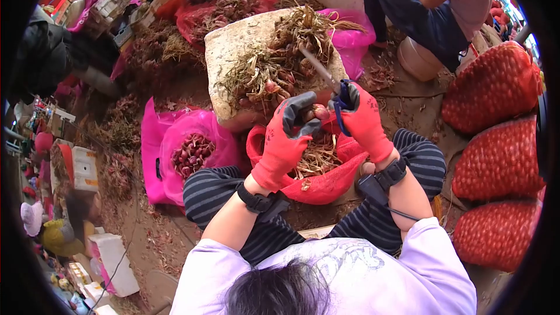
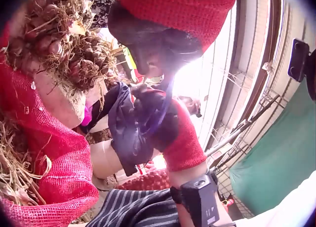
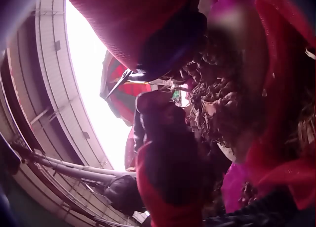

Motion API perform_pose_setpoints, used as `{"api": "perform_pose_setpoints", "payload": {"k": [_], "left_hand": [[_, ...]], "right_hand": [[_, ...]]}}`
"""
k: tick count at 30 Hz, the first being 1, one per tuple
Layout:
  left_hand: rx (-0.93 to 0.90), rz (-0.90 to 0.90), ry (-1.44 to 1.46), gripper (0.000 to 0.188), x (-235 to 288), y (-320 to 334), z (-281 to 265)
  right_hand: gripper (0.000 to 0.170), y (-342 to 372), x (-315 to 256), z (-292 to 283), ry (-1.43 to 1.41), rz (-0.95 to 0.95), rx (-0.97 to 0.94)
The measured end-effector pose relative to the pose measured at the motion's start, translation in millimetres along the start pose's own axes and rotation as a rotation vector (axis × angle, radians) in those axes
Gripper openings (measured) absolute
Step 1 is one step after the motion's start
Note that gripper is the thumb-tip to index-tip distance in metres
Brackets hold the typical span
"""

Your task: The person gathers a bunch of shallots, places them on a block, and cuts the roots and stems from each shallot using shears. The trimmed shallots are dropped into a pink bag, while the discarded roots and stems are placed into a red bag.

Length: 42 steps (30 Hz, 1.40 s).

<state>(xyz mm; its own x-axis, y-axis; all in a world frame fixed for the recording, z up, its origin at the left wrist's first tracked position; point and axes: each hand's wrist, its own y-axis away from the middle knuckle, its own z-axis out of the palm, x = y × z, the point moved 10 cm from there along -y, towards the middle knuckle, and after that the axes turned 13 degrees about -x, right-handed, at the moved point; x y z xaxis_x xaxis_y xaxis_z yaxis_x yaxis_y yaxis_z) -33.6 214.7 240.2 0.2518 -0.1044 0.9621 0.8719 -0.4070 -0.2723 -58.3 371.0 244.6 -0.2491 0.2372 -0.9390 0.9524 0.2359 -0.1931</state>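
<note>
Both hands wear red gloves with dark palms. My left hand (image 1: 286,140) holds a small bunch of shallots (image 1: 318,112) between thumb and fingers, over a red mesh bag (image 1: 318,189). My right hand (image 1: 366,119) grips blue-handled scissors (image 1: 319,69) close beside the bunch, their metal blade pointing up and left. Dry stalks (image 1: 318,157) fill the mesh bag between the knees. Beyond the hands, a pale foam block (image 1: 224,46) carries heaps of shallots with dried tops (image 1: 262,79). The left wrist view shows the fingers of both hands nearly meeting.
A pink bag (image 1: 219,134) of trimmed shallots (image 1: 192,154) lies to the left. Full red mesh sacks (image 1: 490,160) line the right side. Another person (image 1: 429,6) sits at upper right by a white bucket (image 1: 420,58). Foam boxes (image 1: 114,262) stand at lower left.
</note>
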Motion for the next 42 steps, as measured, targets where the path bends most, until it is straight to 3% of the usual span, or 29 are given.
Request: {"api": "perform_pose_setpoints", "payload": {"k": [4,8,9,12,13,16,18,20,22,24,26,29,30,32,37,40,42], "left_hand": [[-0.003,0.023,-0.134,0.051,5.3,-1.6,-5.2],[-0.069,0.116,-0.425,0.055,14.4,0.2,2.8],[-0.052,0.1,-0.169,0.048,7.4,0.7,2.8],[-0.081,-0.042,0.339,0.045,-5.5,-0.1,11.5],[-0.095,-0.078,0.494,0.043,-13.4,-1.4,10.3],[-0.027,-0.166,0.695,0.032,-34.2,-2.9,1.3],[-0.089,-0.087,0.604,0.027,-39.4,-3.5,-3.2],[-0.13,-0.095,0.694,0.023,-42.5,-3.6,-0.6],[-0.149,-0.192,0.967,0.022,-47.0,-3.4,11.4],[-0.181,-0.113,0.3,0.022,-41.5,-0.8,5.6],[-0.217,-0.154,0.118,0.023,-45.4,2.0,10.2],[-0.234,-0.427,0.653,0.033,-68.6,11.7,27.6],[-0.199,-0.48,0.696,0.034,-70.8,13.1,28.8],[-0.127,-0.583,0.78,0.036,-71.9,16.8,32.3],[-0.053,-0.504,0.659,0.035,-74.4,14.9,18.3],[-0.007,-0.477,0.66,0.034,-80.8,15.7,11.7],[-0.043,-0.423,0.668,0.031,-80.4,14.7,12.2]], "right_hand": [[0.024,-0.7,1.2,13.7,-0.452,0.093,-0.127],[0.024,1.1,-18.4,21.9,-0.134,0.02,-0.15],[0.019,1.7,-0.7,26.1,-0.352,0.127,-0.195],[0.014,4.8,19.1,16.3,-0.619,0.298,-0.128],[0.014,0.7,24.5,11.5,-0.501,0.224,-0.113],[0.016,2.1,21.4,15.1,-0.602,0.2,-0.169],[0.02,2.2,2.3,13.8,-0.492,0.163,-0.168],[0.023,1.9,-17.3,17.6,-0.446,0.104,-0.159],[0.026,3.0,-31.4,21.5,-0.461,0.028,-0.143],[0.027,4.8,-32.2,23.1,-0.262,-0.048,-0.163],[0.025,5.7,-36.8,22.2,0.019,-0.182,-0.118],[0.021,2.8,-2.9,29.3,-0.35,0.071,-0.168],[0.02,3.3,5.2,32.7,-0.483,0.145,-0.178],[0.021,2.8,8.0,29.3,-0.487,0.11,-0.135],[0.026,5.6,-3.7,29.4,-0.414,0.005,-0.104],[0.024,9.2,5.3,39.4,-0.553,0.172,-0.16],[0.022,7.8,1.4,38.2,-0.378,0.084,-0.172]]}}
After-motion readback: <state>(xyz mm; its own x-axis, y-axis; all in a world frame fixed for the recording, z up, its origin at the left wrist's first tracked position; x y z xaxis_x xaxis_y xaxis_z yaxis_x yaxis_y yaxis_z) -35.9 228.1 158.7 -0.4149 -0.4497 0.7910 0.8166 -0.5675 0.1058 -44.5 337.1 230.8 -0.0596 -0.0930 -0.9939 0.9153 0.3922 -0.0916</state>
